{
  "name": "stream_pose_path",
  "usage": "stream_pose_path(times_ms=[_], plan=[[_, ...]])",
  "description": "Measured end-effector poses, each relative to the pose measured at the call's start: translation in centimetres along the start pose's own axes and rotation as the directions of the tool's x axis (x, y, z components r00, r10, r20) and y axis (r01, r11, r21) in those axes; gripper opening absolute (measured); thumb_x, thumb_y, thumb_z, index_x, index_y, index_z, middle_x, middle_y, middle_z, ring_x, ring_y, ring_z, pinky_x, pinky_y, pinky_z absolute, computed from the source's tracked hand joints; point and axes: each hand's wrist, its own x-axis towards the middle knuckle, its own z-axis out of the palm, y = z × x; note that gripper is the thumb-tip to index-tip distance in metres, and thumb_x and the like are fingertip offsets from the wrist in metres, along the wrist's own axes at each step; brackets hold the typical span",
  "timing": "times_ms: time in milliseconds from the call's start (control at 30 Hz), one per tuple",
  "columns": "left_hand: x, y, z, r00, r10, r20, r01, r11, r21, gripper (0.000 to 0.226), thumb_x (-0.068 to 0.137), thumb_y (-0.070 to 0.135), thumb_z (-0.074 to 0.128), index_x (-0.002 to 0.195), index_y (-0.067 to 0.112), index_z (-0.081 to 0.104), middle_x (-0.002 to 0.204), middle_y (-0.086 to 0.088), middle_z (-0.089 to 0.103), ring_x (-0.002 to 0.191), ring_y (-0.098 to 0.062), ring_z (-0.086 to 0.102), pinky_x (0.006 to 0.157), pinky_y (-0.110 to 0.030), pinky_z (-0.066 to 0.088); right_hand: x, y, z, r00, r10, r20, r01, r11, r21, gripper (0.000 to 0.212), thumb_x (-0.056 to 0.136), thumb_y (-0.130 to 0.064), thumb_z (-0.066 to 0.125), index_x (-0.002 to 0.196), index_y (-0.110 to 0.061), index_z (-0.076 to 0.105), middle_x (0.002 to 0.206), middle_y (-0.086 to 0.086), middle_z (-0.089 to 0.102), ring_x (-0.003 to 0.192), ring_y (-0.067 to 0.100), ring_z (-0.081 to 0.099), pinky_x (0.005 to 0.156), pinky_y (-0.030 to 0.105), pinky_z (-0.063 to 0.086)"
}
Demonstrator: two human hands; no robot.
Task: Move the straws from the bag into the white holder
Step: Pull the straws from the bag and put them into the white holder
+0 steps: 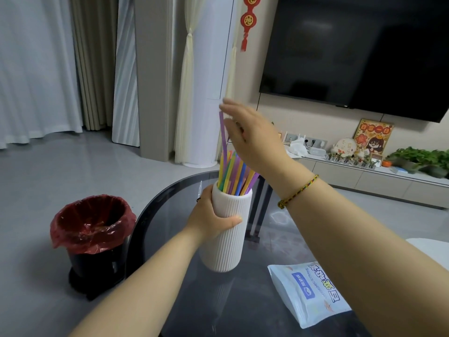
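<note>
Gripping white holder (228, 242), left hand (213, 220) curled; purple straw (223, 138) at nine o'clock of outstretched fingers (228, 106) of right hand (252, 139), hold unclear.

**Around the room**

A black bin (97, 259) with a red liner (93, 224) stands on the floor at lower left, just beside the dark glass table (170, 210). Curtains (36, 69) hang at upper left. A dark TV (359, 52) fills the upper right, with a red ornament (249, 20) to its left. Below the TV, a low cabinet (364, 176) carries a cartoon picture (373, 138) and plants (422, 156).

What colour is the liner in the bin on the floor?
The liner is red, clearest in the head view.
</note>
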Motion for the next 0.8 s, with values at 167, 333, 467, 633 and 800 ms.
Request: stream_pose_path(times_ms=[167,333,467,633,800], plan=[[0.1,0.3,0.0,0.999,-0.05,-0.011,0.051,0.999,0.001,0.076,0.065,0.02,0.076,0.127,0.021,0.032,0.102,0.006,0.048,0.09,-0.014,0.051,0.071,-0.026,0.046,-1.4,0.7,0.8,0.987,0.067,0.143,-0.043,0.985,-0.165,0.03,0.092,-0.022,0.041,0.096,-0.002,0.063,0.097,0.015,0.068,0.088,0.029,0.061,0.08,0.042,0.051],[0.1,0.6,0.1,0.996,-0.091,-0.023,0.09,0.996,-0.015,0.078,0.064,0.019,0.077,0.128,0.02,0.033,0.107,0.002,0.048,0.098,-0.02,0.05,0.084,-0.039,0.047,-2.6,1.3,1.0,0.981,0.176,0.081,-0.164,0.978,-0.13,0.029,0.091,-0.021,0.043,0.115,-0.009,0.054,0.119,0.013,0.061,0.109,0.027,0.055,0.091,0.04,0.048],[-0.3,0.6,0.1,0.999,-0.049,-0.014,0.048,0.998,-0.026,0.074,0.065,0.016,0.077,0.126,0.017,0.035,0.108,-0.001,0.053,0.096,-0.021,0.054,0.082,-0.037,0.049,-2.0,0.4,0.6,0.999,-0.013,0.04,0.014,1.0,-0.025,0.048,0.092,-0.021,0.042,0.138,-0.014,0.031,0.149,0.004,0.031,0.135,0.019,0.031,0.107,0.029,0.027],[-0.2,0.6,0.1,0.996,-0.087,-0.031,0.087,0.996,-0.009,0.076,0.064,0.015,0.076,0.127,0.018,0.034,0.117,-0.006,0.054,0.105,-0.027,0.054,0.088,-0.044,0.049,-2.5,1.2,1.8,0.945,0.016,0.327,0.095,0.942,-0.321,0.034,0.093,-0.021,0.036,0.119,-0.009,0.055,0.127,0.008,0.059,0.127,0.022,0.04,0.104,0.031,0.025],[-0.1,0.6,0.4,0.994,-0.094,-0.059,0.093,0.996,-0.017,0.078,0.065,0.015,0.076,0.13,0.018,0.032,0.122,-0.009,0.052,0.107,-0.025,0.051,0.09,-0.043,0.047,-3.2,1.5,1.5,0.979,-0.01,0.203,0.05,0.979,-0.196,0.038,0.091,-0.022,0.042,0.127,-0.012,0.047,0.136,0.004,0.051,0.132,0.021,0.035,0.109,0.03,0.015]])
